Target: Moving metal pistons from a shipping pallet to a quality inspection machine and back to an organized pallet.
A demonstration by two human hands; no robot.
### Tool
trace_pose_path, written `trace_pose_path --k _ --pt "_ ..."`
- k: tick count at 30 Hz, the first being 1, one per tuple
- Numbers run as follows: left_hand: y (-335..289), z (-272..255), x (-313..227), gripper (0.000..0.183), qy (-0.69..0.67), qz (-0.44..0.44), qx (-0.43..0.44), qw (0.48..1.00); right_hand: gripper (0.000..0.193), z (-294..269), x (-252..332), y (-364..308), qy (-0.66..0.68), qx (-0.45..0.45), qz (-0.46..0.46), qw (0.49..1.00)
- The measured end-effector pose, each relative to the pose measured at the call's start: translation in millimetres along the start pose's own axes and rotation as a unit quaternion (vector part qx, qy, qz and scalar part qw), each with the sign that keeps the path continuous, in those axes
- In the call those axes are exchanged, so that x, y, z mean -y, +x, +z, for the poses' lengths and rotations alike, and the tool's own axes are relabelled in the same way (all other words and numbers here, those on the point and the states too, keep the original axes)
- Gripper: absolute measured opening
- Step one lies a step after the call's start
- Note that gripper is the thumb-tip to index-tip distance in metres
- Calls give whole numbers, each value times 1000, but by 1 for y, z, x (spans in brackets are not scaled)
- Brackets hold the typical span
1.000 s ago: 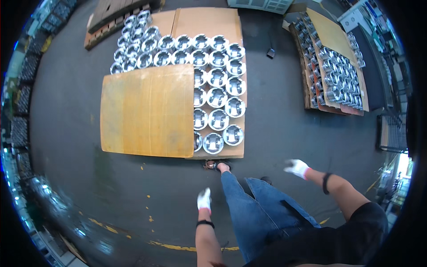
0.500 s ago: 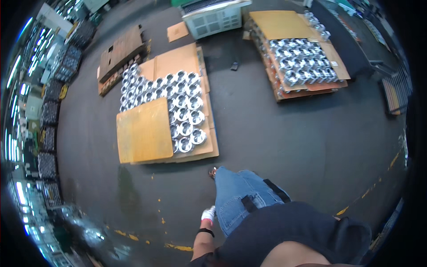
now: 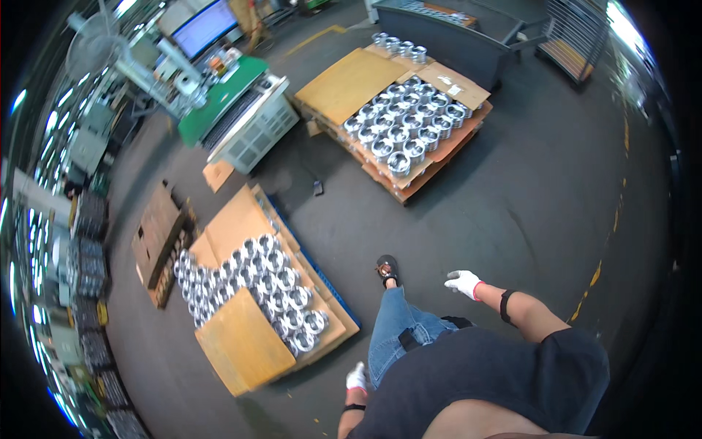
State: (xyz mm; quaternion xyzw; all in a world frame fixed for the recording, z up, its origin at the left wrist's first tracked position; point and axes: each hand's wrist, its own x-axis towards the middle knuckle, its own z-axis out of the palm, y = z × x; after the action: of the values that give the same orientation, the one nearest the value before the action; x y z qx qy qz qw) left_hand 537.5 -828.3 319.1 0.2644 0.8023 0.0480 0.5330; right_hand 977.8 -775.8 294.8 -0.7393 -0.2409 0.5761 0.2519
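Round metal parts (image 3: 276, 281) across a dark workshop floor (image 3: 468, 212)

In the head view, the nearer parts stand on a cardboard-topped stack (image 3: 232, 221), left of the person, some hidden by a yellowish board (image 3: 245, 344). A small dark object (image 3: 318, 188) lies between it and a second stack (image 3: 472, 91). Beyond are a green-topped desk (image 3: 252, 139) and dark bin (image 3: 453, 36). The right hand (image 3: 463, 284) is loose, empty; the left hand's (image 3: 356, 378) grip I cannot tell. A worn yellow line (image 3: 589, 287) runs rightward.

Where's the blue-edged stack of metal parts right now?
In the head view, the blue-edged stack is at lower left, up and left of the gloved left hand and right of a brown wooden pallet.
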Motion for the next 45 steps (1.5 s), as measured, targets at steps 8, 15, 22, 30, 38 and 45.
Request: trace_pose_path --k 8,15,22,30,38,45 --pt "160 26 -50 49 -11 -28 34 999 49 -56 9 36 54 -50 208 975" --pt "247 33 -363 39 -5 69 126 990 48 -88 6 29 206 -248 139 936" --pt "200 166 -541 47 43 213 205 954 34 -99 -82 40 -163 76 241 954" --pt "147 298 -534 41 72 91 185 976 25 -210 -114 86 318 -182 306 879" --pt "118 343 -566 37 52 77 127 988 40 -419 3 184 349 -265 182 881" --pt "103 396 -566 48 40 33 102 993 21 -506 67 319 313 -139 150 928"
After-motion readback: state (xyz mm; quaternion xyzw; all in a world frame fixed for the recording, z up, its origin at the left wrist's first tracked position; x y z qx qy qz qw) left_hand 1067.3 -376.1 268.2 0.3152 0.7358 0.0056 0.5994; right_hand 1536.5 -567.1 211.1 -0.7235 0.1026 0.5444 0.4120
